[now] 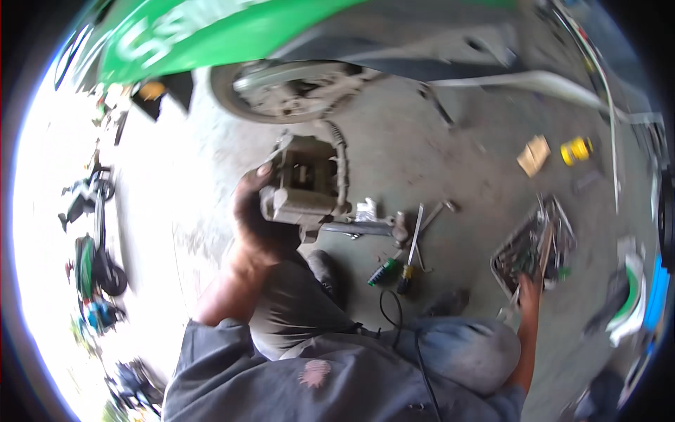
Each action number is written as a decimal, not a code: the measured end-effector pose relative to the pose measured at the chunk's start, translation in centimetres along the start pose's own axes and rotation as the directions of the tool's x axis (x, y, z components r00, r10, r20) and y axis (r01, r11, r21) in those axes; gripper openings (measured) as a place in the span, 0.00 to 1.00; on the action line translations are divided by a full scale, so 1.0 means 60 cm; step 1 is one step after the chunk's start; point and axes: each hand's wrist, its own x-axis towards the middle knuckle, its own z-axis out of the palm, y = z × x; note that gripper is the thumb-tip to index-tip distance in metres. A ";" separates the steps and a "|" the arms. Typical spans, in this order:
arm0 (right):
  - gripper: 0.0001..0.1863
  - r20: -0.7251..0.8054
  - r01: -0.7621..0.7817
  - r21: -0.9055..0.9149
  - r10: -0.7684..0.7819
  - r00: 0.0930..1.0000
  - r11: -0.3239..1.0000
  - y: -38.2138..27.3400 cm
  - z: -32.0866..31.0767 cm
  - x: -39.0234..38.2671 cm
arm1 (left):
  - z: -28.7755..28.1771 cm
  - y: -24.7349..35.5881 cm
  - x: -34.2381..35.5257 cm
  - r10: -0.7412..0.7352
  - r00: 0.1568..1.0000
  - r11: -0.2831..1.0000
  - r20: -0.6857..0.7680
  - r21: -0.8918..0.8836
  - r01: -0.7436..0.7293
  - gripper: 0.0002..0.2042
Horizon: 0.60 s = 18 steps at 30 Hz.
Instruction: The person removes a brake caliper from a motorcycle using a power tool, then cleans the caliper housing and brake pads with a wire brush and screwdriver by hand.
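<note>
The left hand (261, 205) is wrapped around a boxy metal part (304, 181), holding it up off the floor (457, 165) in front of a dusty wheel (223, 95). It's a grimy brown-grey piece with a dark recess in the face and paler, worn-looking edges below; a ribbed hose (342, 158) runs up its right side, though I can't tell whether it's attached at the top. The right hand (529, 287) is down at the near edge of the tool tray (493, 261), and I can't tell whether the fingers grip anything. A hammer (358, 228) and two screwdrivers (406, 279) lie close by the knees, and a broad stretch of grey floor runs from them to the tray's left corner.
</note>
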 end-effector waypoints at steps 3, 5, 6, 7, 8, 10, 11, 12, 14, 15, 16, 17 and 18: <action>0.24 0.058 -0.112 0.013 0.111 0.992 0.994 -0.204 0.014 0.049 | -0.020 0.035 -0.019 0.114 0.992 0.984 -0.060 -0.134 -0.121 0.33; 0.22 0.119 0.092 -0.107 -0.079 0.990 0.990 -0.402 0.058 0.058 | -0.051 0.053 -0.034 0.145 0.989 0.962 -0.026 -0.228 -0.147 0.24; 0.21 0.186 0.248 -0.178 -0.214 0.959 0.952 -0.495 0.076 0.067 | -0.063 0.053 -0.033 0.167 0.986 0.953 0.001 -0.255 -0.161 0.23; 0.22 0.352 0.490 -0.250 -0.393 0.850 0.835 -0.568 0.097 0.074 | -0.074 0.054 -0.035 0.133 0.991 0.930 -0.004 -0.346 -0.126 0.22; 0.22 0.384 0.642 -0.258 -0.533 0.754 0.722 -0.622 0.121 0.071 | -0.082 0.057 -0.038 0.095 0.995 0.898 -0.003 -0.432 -0.087 0.21; 0.22 0.459 0.807 -0.302 -0.664 0.590 0.507 -0.714 0.165 0.057 | -0.093 0.057 -0.041 0.040 0.999 0.832 0.029 -0.555 -0.018 0.21; 0.22 0.507 0.843 -0.310 -0.674 0.538 0.440 -0.739 0.201 0.052 | -0.105 0.058 -0.048 0.023 0.999 0.813 0.024 -0.583 -0.004 0.21; 0.22 0.519 0.854 -0.320 -0.679 0.520 0.409 -0.767 0.213 0.044 | -0.102 0.065 -0.047 0.013 0.997 0.785 0.075 -0.619 0.037 0.21; 0.21 0.552 0.872 -0.322 -0.675 0.489 0.368 -0.784 0.242 0.039 | -0.107 0.062 -0.038 0.015 0.999 0.862 0.028 -0.507 0.001 0.20; 0.21 0.562 0.870 -0.290 -0.665 0.492 0.399 -0.786 0.252 0.039 | -0.096 0.064 -0.036 0.027 0.999 0.876 -0.041 -0.480 -0.043 0.20; 0.21 0.562 0.862 -0.289 -0.655 0.505 0.417 -0.788 0.260 0.037 | -0.088 0.068 -0.035 0.040 0.993 0.889 -0.112 -0.450 -0.087 0.20; 0.21 0.564 0.854 -0.288 -0.644 0.517 0.434 -0.790 0.266 0.033 | -0.088 0.071 -0.036 0.084 0.988 0.920 -0.130 -0.371 -0.127 0.22; 0.21 0.568 0.844 -0.286 -0.630 0.530 0.453 -0.791 0.271 0.032 | -0.087 0.072 -0.036 0.075 0.986 0.923 -0.146 -0.365 -0.124 0.23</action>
